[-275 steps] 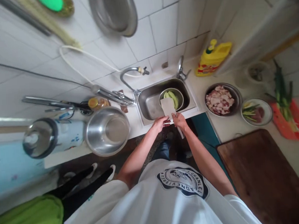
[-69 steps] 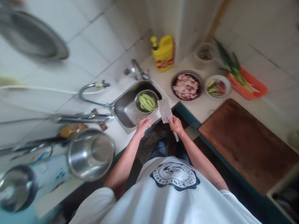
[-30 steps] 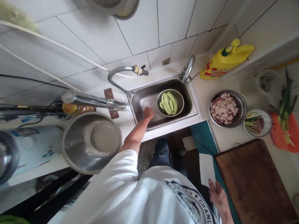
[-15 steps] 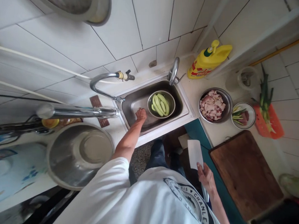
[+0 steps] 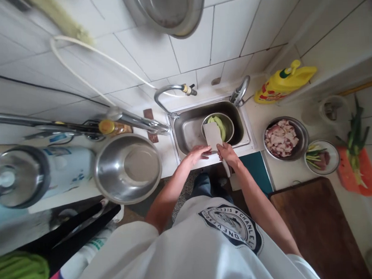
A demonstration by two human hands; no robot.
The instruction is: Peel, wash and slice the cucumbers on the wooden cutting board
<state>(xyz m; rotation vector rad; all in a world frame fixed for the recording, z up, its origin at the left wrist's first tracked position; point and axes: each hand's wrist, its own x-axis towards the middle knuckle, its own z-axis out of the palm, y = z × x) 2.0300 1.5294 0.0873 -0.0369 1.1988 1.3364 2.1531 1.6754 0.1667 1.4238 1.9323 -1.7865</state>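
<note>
My right hand (image 5: 226, 153) grips a cleaver, its pale rectangular blade (image 5: 213, 134) pointing away from me over the sink's front edge. The handle's end shows below the hand. My left hand (image 5: 199, 154) is just left of the blade, fingers stretched out and apart; whether the fingertips touch the blade I cannot tell. Behind the blade, a steel bowl (image 5: 230, 134) stands in the sink (image 5: 185, 133). It holds peeled light green vegetables (image 5: 221, 127), long and curved, partly hidden by the blade.
Two taps (image 5: 239, 91) rise behind the sink. On the right are a bowl of cut meat (image 5: 281, 138), a smaller bowl (image 5: 335, 159), an orange basket (image 5: 363, 177), a yellow bottle (image 5: 285, 83) and a wooden board (image 5: 319, 228). A large steel basin (image 5: 111, 171) is at left.
My right hand has brought the cleaver up from beside my body to the sink. My left hand has come out of the sink toward the blade. The view has shifted left.
</note>
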